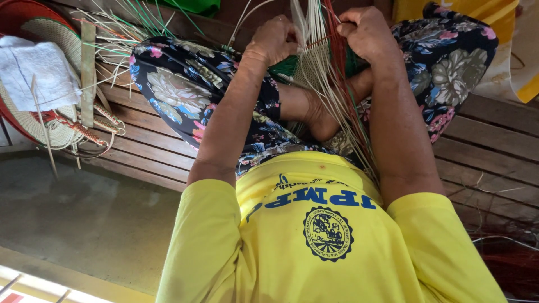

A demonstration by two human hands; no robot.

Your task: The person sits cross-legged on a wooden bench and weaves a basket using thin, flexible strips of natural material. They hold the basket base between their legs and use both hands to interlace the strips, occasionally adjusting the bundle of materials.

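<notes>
- Head view, upper middle of the frame: left hand [275, 39] clenched around pale weaving strands [317, 33], right hand [365, 31] pinched shut on a red strand [331, 39] beside them.
- Woven panel [311, 70], half finished, just below both hands, propped between the floral-clad knees [179, 90]; loose strand ends trailing down toward the yellow shirt [314, 224].
- Judged best for this step: strands kept taut and parallel, red one pulled snug against the finished rows, left grip held firm so the weave stayed even.
- Upper left of the frame: round woven basket [53, 31], red-rimmed, tilted on the wooden bench [140, 151].
- Inside the basket: folded white cloth [36, 73], flat wooden stick [88, 67], patterned woven bands [84, 132] spilling over the rim.
- Loose green and pale reeds [120, 28] fanned out beside the basket.
</notes>
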